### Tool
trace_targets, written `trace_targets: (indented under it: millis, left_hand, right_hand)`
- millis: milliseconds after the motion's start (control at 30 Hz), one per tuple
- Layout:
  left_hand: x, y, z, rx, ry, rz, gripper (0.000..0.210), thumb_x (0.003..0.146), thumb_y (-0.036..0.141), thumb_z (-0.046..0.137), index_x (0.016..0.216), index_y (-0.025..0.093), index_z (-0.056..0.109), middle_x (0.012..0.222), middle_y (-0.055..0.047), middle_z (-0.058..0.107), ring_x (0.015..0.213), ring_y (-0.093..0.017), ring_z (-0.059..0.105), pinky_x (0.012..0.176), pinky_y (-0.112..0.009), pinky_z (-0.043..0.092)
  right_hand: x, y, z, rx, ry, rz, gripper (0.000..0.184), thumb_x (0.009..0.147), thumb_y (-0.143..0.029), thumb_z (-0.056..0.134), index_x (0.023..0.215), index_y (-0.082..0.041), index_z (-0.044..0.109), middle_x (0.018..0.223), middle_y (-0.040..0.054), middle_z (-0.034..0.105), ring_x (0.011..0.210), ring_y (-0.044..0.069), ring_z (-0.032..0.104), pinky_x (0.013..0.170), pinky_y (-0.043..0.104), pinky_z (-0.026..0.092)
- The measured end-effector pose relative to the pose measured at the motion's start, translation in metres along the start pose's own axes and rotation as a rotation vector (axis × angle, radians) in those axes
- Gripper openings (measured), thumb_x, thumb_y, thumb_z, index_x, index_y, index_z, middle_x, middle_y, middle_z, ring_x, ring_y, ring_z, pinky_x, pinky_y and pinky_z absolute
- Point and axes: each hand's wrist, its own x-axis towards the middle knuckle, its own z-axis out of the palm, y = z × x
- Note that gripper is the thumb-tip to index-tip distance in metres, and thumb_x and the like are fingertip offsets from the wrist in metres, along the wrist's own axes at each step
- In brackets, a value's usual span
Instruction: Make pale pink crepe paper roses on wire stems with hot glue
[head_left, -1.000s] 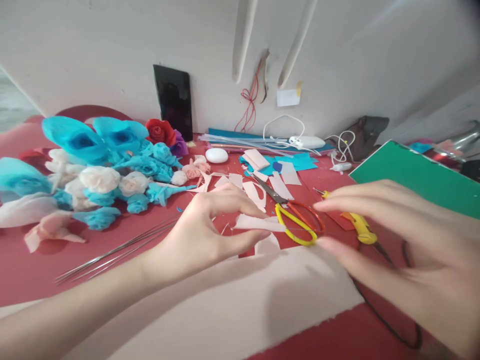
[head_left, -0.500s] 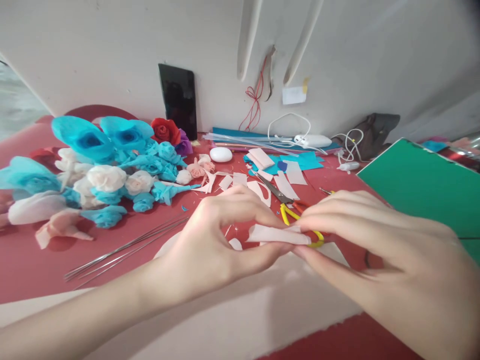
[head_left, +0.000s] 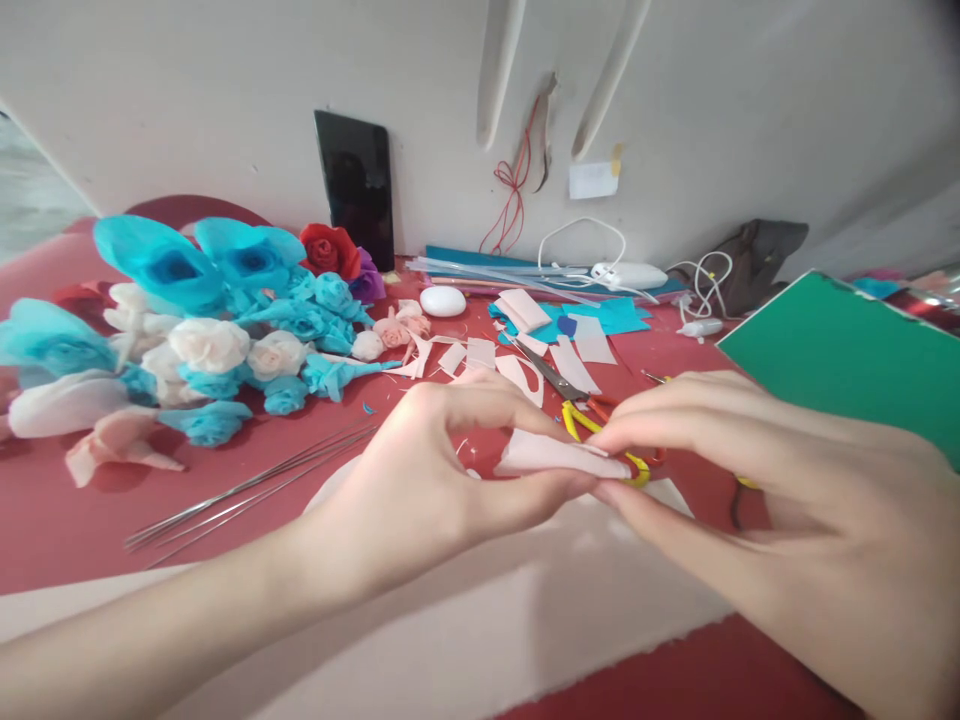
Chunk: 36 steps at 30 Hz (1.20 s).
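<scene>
A small strip of pale pink crepe paper (head_left: pixel 544 454) is pinched between my two hands, its near-right end rolled or gathered. My left hand (head_left: pixel 442 470) grips it from the left with thumb and forefinger. From the right, my right hand (head_left: pixel 735 470) pinches the same end, fingertips nearly touching the left ones. Beneath them lies a large sheet of pale pink paper (head_left: pixel 450 640) on the red table. Just behind the fingers rest scissors (head_left: pixel 559 382) and a tool with yellow handles (head_left: pixel 571 420), partly hidden by the hands.
Blue, white, pink and red paper flowers (head_left: pixel 210 345) fill the left side. Thin metal wires (head_left: pixel 247 490) lie in front of them. Paper scraps (head_left: pixel 480 353), a white oval case (head_left: pixel 442 301) and a leaning phone (head_left: pixel 354 190) stand behind. A green board (head_left: pixel 847 360) is at the right.
The paper between my fingers has turned slightly, and its right end looks more tightly rolled. Both hands keep nearly the same place; the view has shifted a little.
</scene>
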Motion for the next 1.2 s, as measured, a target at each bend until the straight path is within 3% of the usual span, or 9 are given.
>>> trace_targets:
  millis: [167, 533, 767, 1067, 1133, 1200]
  left_hand:
    - [0.001, 0.004, -0.001, -0.046, -0.016, -0.084, 0.008, 0.071, 0.033, 0.068, 0.072, 0.026, 0.071, 0.071, 0.004, 0.068, 0.071, -0.015, 0.059, 0.063, -0.024, 0.045]
    - [0.001, 0.006, -0.001, -0.203, -0.003, -0.13, 0.009, 0.069, 0.031, 0.07, 0.065, 0.023, 0.07, 0.065, 0.005, 0.067, 0.063, -0.01, 0.06, 0.055, -0.016, 0.045]
    - [0.001, 0.005, -0.001, -0.183, -0.011, -0.128, 0.015, 0.069, 0.035, 0.069, 0.063, 0.021, 0.068, 0.065, 0.004, 0.065, 0.064, -0.011, 0.06, 0.056, -0.016, 0.045]
    - [-0.001, 0.005, -0.003, -0.151, -0.062, -0.159, 0.023, 0.072, 0.044, 0.064, 0.067, 0.022, 0.066, 0.069, 0.003, 0.065, 0.068, -0.013, 0.059, 0.059, -0.021, 0.044]
    - [-0.002, 0.005, -0.003, -0.17, 0.027, -0.095, 0.023, 0.075, 0.045, 0.06, 0.071, 0.023, 0.064, 0.072, 0.005, 0.063, 0.066, -0.011, 0.057, 0.057, -0.019, 0.044]
    - [-0.005, 0.003, -0.002, -0.188, 0.212, -0.015, 0.025, 0.078, 0.045, 0.057, 0.07, 0.022, 0.059, 0.071, 0.005, 0.06, 0.064, -0.01, 0.056, 0.056, -0.018, 0.045]
  right_hand:
    - [0.002, -0.001, -0.003, 0.023, 0.042, -0.053, 0.007, 0.077, -0.014, 0.06, 0.077, -0.02, 0.059, 0.076, -0.0068, 0.062, 0.068, 0.006, 0.054, 0.072, 0.018, 0.042]
    - [0.002, 0.0, -0.001, 0.06, 0.091, -0.131, 0.014, 0.082, -0.014, 0.054, 0.076, -0.017, 0.065, 0.074, -0.0006, 0.061, 0.073, 0.012, 0.054, 0.074, 0.027, 0.044]
    - [0.005, 0.0, -0.002, 0.008, 0.062, -0.183, 0.008, 0.08, -0.012, 0.059, 0.076, -0.014, 0.066, 0.073, 0.0011, 0.063, 0.068, 0.011, 0.054, 0.067, 0.031, 0.042]
    - [0.003, 0.011, -0.003, -0.126, -0.053, -0.314, 0.009, 0.087, -0.017, 0.052, 0.086, -0.017, 0.061, 0.083, 0.0006, 0.059, 0.08, 0.013, 0.049, 0.075, 0.032, 0.039]
    - [0.004, 0.011, -0.003, -0.096, -0.038, -0.325, 0.007, 0.086, -0.016, 0.054, 0.086, -0.015, 0.06, 0.081, 0.0007, 0.058, 0.08, 0.013, 0.049, 0.073, 0.031, 0.041]
    - [0.004, 0.011, -0.003, -0.062, -0.009, -0.326, 0.006, 0.084, -0.015, 0.056, 0.088, -0.013, 0.059, 0.082, 0.0018, 0.059, 0.08, 0.013, 0.05, 0.071, 0.03, 0.042]
